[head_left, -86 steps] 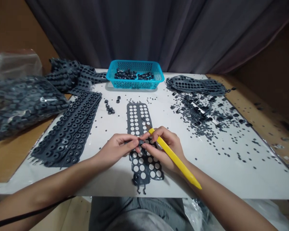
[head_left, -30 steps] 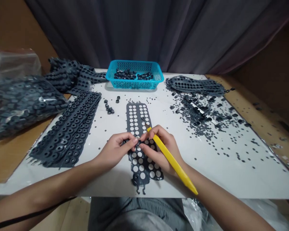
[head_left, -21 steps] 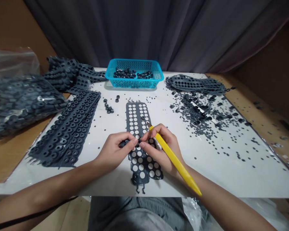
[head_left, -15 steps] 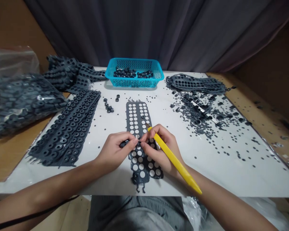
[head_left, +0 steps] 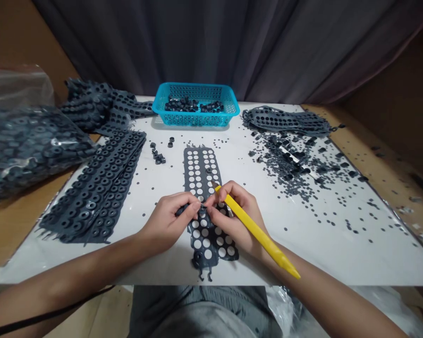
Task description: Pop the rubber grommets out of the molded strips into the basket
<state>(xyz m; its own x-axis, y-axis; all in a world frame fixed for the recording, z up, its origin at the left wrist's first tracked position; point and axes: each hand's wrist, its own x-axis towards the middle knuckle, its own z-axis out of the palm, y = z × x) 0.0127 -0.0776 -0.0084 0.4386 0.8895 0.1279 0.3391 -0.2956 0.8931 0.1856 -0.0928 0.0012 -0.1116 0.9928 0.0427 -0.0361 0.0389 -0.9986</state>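
Head camera, only view. Left hand [head_left: 169, 220] and right hand [head_left: 232, 218] meet fingertip to fingertip over the middle of a punched rubber sheet [head_left: 200, 169], which lies flat and lengthwise on the white tabletop [head_left: 338, 244], most of its holes showing white.

Left thumb and forefinger are pinched shut on a small dark rubber piece [head_left: 186, 209] right at the sheet's surface; too small to tell whether it is free of the sheet or attached. Right fingers are curled closed around a yellow stick tool [head_left: 257, 232], held pencil-fashion. Its near end points back past the wrist and its far tip rests at the sheet just beyond the knuckles. Right thumb and forefinger tips also press in toward the pinched piece.

Surroundings:
- unpunched ring sheets [head_left: 95, 192] stacked to the left
- clear bag of rubber parts [head_left: 24, 150] beyond them
- a few loose rings [head_left: 158, 157] near the sheet's far end
- blue basket [head_left: 197, 119] with rings inside at the far edge
- scrap heap [head_left: 292, 159] and emptied sheets [head_left: 289, 121] to the right

Judgement on technique: the piece is tiny and the sheet limp, so the pinch should stay low and close. One hand should pin the web flat while the other works the piece sideways rather than straight up. Keep the tool tip off neighbouring holes.
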